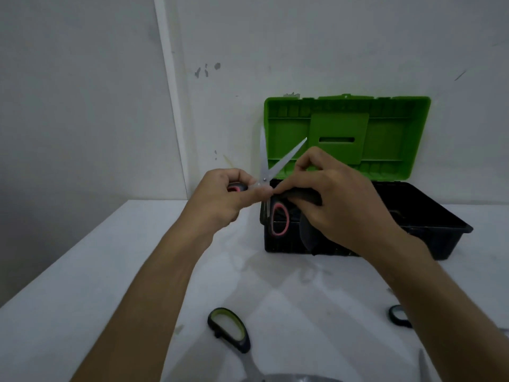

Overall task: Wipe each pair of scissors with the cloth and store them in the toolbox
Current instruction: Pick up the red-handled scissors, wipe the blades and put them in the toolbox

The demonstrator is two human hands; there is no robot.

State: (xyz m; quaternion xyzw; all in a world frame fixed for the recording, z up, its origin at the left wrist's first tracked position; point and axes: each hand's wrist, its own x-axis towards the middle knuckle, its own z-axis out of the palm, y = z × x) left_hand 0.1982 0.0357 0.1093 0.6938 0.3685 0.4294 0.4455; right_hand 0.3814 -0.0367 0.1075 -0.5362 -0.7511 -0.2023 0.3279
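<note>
White walls stand behind a white tabletop (110, 271). At the back of it sits a black toolbox (429, 216) with its green lid (391, 133) standing open against the wall.

Both hands are up in the air in front of the toolbox. The left hand (220, 197) has its fingers (256, 191) curled tight around one red-and-black handle of the red scissors (265, 172). The blades are spread apart and point up. The other handle loop hangs down in front of the toolbox.

The right hand (330, 199) pinches a dark cloth (305, 197) against the scissors, just below where the blades meet. The cloth hangs down under this hand.

Near the front edge lie the green scissors (231, 329). Another dark handle (399, 315) peeks out by the right arm.
</note>
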